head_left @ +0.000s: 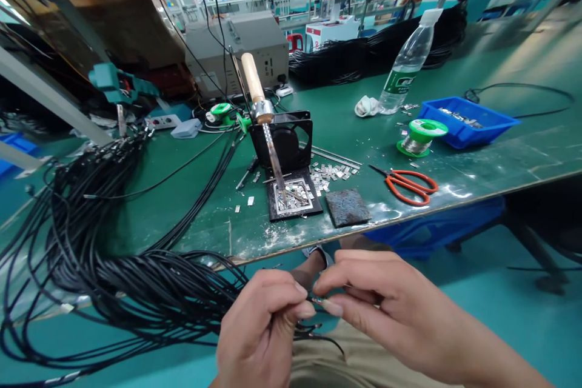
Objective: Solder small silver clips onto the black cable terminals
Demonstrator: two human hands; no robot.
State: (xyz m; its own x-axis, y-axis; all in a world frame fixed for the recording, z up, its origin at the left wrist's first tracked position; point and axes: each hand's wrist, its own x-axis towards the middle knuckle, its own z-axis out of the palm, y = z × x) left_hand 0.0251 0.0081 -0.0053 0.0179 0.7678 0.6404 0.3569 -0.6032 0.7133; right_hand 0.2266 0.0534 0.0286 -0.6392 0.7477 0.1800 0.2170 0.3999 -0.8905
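Observation:
My left hand [264, 327] is closed around the end of a black cable, just in front of the table's edge. Close beside it, my right hand [377, 297] pinches the thin coloured wires [317, 301] at that cable's tip between thumb and forefinger. Many black cables [159, 291] run in a thick bundle from the table over its edge to the left of my hands. Beyond my hands, a soldering iron [257, 88] with a wooden handle points down at a black tray [273, 209] of small metal pieces.
A dark square pad [348, 207], orange-handled scissors [411, 187] and a solder spool [421, 136] lie on the green table [218, 218]. Behind them stand a blue bin [493, 127] and a plastic bottle [404, 70]. A black fan [291, 139] stands behind the tray.

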